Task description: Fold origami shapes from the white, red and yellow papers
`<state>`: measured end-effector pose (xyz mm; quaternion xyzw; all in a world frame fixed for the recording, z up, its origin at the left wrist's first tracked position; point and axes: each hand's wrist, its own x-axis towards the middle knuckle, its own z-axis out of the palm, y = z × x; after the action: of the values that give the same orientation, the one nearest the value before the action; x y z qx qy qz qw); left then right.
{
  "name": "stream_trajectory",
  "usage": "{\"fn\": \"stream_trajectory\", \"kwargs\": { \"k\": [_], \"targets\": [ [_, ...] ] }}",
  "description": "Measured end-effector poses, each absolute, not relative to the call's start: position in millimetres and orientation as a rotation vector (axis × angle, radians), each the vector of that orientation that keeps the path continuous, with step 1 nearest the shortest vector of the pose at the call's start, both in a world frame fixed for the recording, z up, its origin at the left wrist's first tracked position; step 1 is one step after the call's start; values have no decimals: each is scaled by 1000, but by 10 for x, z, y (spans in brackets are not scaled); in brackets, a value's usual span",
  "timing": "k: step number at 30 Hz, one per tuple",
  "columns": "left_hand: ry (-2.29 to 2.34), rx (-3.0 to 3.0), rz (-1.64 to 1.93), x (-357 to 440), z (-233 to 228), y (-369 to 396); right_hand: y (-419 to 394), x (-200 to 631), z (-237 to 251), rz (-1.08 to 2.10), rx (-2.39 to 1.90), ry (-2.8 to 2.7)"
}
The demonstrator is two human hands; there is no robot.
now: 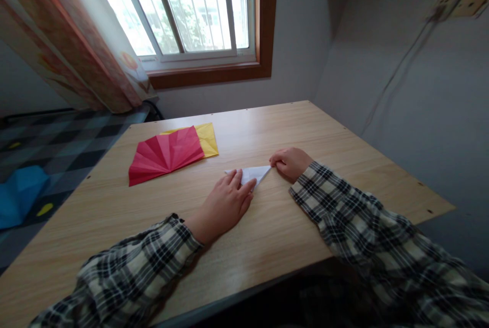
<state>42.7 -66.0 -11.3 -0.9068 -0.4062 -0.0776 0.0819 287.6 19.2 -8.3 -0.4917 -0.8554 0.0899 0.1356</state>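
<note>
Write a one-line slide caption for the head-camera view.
Left hand flattens a folded white paper on the wooden table while the right hand pinches its tip.

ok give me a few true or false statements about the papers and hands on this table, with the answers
1. The left hand lies flat on the white folded paper. True.
2. The right hand holds the red pleated paper. False: it pinches the white paper's right tip.
3. A yellow sheet lies partly under the red paper. True.
4. The white paper is rolled into a tube. False: it is folded flat into a triangle.
5. The papers lie on a glass table. False: the table is wooden.
</note>
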Motion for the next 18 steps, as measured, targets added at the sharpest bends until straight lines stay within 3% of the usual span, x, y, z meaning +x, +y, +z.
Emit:
{"fn": "stream_trajectory", "kwargs": {
  "k": [10,18],
  "targets": [
    [-1192,-2712,-352,384,-194,-654,121,2722,-169,186,-1282,-2456],
    [-1099,-2707,-361,408,-151,-690,161,2689,-289,327,-1287,-2380]
  ]
}}
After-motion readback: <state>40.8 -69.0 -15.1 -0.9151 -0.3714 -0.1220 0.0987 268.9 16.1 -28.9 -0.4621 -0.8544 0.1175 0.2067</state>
